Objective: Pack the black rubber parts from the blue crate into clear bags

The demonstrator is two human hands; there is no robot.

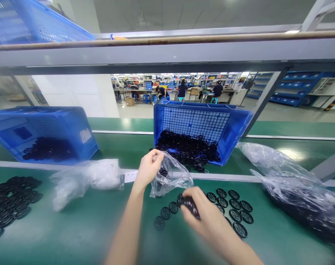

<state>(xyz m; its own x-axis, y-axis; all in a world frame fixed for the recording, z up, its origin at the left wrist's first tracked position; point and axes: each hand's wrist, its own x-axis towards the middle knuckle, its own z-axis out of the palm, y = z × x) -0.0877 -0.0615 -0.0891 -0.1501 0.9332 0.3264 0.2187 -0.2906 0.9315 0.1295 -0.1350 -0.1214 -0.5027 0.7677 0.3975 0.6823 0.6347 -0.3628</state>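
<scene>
Right hand (203, 211), nearest: its fingers are curling around a stack of black discs (192, 207), thumb on the near-left side; grip narrow and loaded. The stack is lying on a slant, its long axis running from far-left to near-right within the grip.

Beside it, a few loose discs (165, 212) are trailing off to the left of this grip on the green table (87, 235); a larger group of discs (235, 215) is lying flat just to its right.

Key relation: the clear bag (181, 180) is sitting ahead and slightly left of the right grip, near the stack, with a thin strip of table showing between. The stack's far end is pointing roughly toward the bag. The right hand is nearer the wearer; the left hand (150, 165) is farther out, pinching the bag's upper-left edge between thumb and fingers. The plastic is spreading rightward from that pinch; how wide its mouth is standing, I cannot tell. A dark disc is showing at the bag, inside or behind it unclear.

Left of the left grip: a white paper slip (130, 176), a bag of white pieces (103, 175), then a pile of discs (13, 200). Right of the right grip, a big plastic bag (302, 206) is holding something dark.

Beyond both grips, a blue crate (203, 119) is tilting forward, discs spilling at its lip; a second blue crate (87, 147) is standing left. Farthest, people (182, 89) are working at benches.
</scene>
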